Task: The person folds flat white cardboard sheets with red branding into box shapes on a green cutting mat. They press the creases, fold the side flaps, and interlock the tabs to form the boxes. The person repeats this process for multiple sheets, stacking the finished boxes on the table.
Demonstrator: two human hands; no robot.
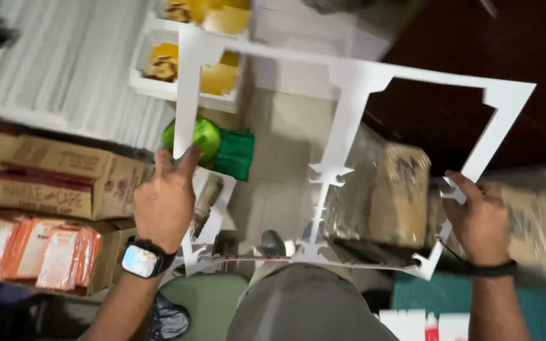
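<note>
Two hands hold big white cut-out frame (349, 95) up over floor. Left hand (164, 202), with watch on wrist, has fingers clamped on left bar of frame. Right hand (480, 221) has fingers clamped on right edge. Green bag (219, 148) sits below frame, near left hand. Brown boxes (58, 177) and orange packs (33, 246) lie at left. Wrapped brown parcel (387, 196) shows through frame, between hands.

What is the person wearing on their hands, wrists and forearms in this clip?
Both forearms are bare, with no sleeves in view, and neither hand wears a glove. The left hand has a smartwatch on its wrist: a dark band with a rectangular, lit screen. The right hand has a thin dark band around its wrist. No rings are visible.
</note>
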